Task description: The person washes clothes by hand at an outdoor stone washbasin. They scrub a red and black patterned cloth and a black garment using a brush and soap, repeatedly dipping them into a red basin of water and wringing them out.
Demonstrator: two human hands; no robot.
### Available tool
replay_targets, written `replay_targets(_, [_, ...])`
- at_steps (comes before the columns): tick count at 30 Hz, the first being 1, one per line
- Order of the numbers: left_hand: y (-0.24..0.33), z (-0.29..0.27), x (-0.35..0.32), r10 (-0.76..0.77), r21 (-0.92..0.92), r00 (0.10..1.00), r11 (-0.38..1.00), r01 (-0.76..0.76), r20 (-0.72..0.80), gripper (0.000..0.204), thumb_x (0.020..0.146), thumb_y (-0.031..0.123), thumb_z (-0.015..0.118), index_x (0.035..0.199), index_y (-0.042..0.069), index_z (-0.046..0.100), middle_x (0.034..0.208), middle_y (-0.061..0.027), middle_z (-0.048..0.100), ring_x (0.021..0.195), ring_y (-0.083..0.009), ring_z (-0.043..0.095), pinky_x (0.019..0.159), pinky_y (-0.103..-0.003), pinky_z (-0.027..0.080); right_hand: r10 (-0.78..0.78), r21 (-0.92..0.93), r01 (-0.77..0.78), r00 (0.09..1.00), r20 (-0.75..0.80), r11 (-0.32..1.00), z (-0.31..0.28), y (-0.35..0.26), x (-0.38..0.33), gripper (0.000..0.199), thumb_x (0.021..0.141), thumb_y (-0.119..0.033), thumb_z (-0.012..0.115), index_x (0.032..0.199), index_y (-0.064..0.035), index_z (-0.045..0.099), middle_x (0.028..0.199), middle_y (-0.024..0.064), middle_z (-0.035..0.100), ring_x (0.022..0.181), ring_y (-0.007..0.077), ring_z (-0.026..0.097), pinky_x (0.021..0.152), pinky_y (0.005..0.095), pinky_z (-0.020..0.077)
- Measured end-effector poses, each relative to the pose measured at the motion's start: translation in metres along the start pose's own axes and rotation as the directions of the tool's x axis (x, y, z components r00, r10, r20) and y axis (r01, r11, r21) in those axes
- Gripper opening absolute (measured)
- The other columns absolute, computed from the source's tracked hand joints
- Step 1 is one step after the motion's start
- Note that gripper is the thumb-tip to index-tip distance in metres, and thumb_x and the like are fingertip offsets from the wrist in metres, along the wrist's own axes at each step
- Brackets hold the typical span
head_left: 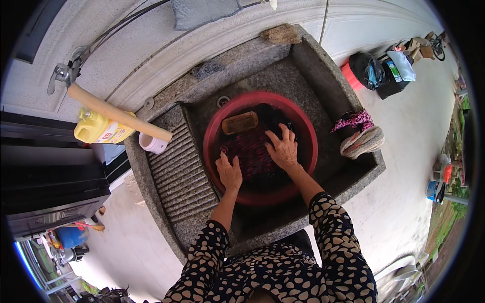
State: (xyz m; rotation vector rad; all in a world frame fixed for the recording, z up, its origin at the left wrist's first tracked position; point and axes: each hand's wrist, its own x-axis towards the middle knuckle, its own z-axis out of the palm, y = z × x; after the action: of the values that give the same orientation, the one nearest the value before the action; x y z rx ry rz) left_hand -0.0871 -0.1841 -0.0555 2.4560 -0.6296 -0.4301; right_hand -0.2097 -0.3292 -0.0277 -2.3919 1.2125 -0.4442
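Dark pink cloth, half lost in the basin
The cloth (pixel 252 151) blends into darkness, its edges unclear, and hides the floor of the basin (pixel 314 144); whether the left hand (pixel 230 173) or right hand (pixel 284 150) grips it cannot be told. A tan tube (pixel 108 108) covers part of the yellow jug (pixel 91 129). Picture edges cut off the gray fabric (pixel 207 12) and patterned shirt (pixel 283 267). The bicycle (pixel 438 50) is too small for detail.

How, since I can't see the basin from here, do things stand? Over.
Left hand and right hand inside red basin, fingers parted. Pink-and-dark cloth between them; exact contact unclear. Brown block beyond, apart from both hands.
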Motion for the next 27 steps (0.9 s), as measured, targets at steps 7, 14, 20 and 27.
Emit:
replay_targets(7, [-0.031,0.05,0.012,0.035,0.293,0.937,0.945,-0.144,0.348,0.057,0.083,0.016,0.061,0.134,0.007,0.037,0.112,-0.0208,0.045,0.103,-0.0385,0.05,0.081,-0.045,0.046,-0.287,-0.194,0.317,0.943,0.165,0.928,0.083,0.042,-0.028,0.035,0.08,-0.031,0.062,0.114,-0.0315,0.056,0.136,0.0114,0.035,0.121,0.0375,0.036,0.084,0.0701,0.0342])
replay_targets(14, [-0.021,0.001,0.036,-0.319,-0.813,0.806,0.152,0.562,0.498,0.027,0.086,0.034,0.066,0.096,0.009,0.065,0.094,-0.0025,0.065,0.09,-0.0153,0.062,0.082,-0.033,0.049,0.126,0.083,-0.146,0.97,0.21,0.986,0.039,0.035,0.021,0.019,0.082,-0.014,0.057,0.099,-0.0076,0.065,0.085,0.0119,0.066,0.074,0.0243,0.064,0.068,0.0382,0.0528])
replay_targets(20, [0.053,-0.034,-0.002,-0.28,-0.671,0.61,-0.283,0.685,0.741,0.038,0.087,0.049,0.056,0.102,0.013,0.058,0.097,-0.0042,0.063,0.087,-0.0225,0.062,0.08,-0.044,0.051,0.089,0.822,-0.324,0.943,0.321,0.469,-0.04,-0.115,-0.023,0.02,0.082,-0.009,0.053,0.098,0.0018,0.059,0.078,0.0145,0.062,0.072,0.0235,0.061,0.064,0.0342,0.0488])
replay_targets(27, [0.008,-0.045,-0.016,0.513,-0.654,0.652,-0.212,0.726,0.558,0.033,0.09,0.043,0.053,0.101,0.013,0.058,0.097,-0.0043,0.062,0.085,-0.0211,0.062,0.075,-0.042,0.052,-0.242,0.523,0.264,0.964,-0.111,0.81,-0.031,-0.155,-0.053,0.016,0.076,-0.018,0.066,0.085,-0.0085,0.057,0.083,0.0103,0.058,0.076,0.0282,0.059,0.061,0.0387,0.0487])
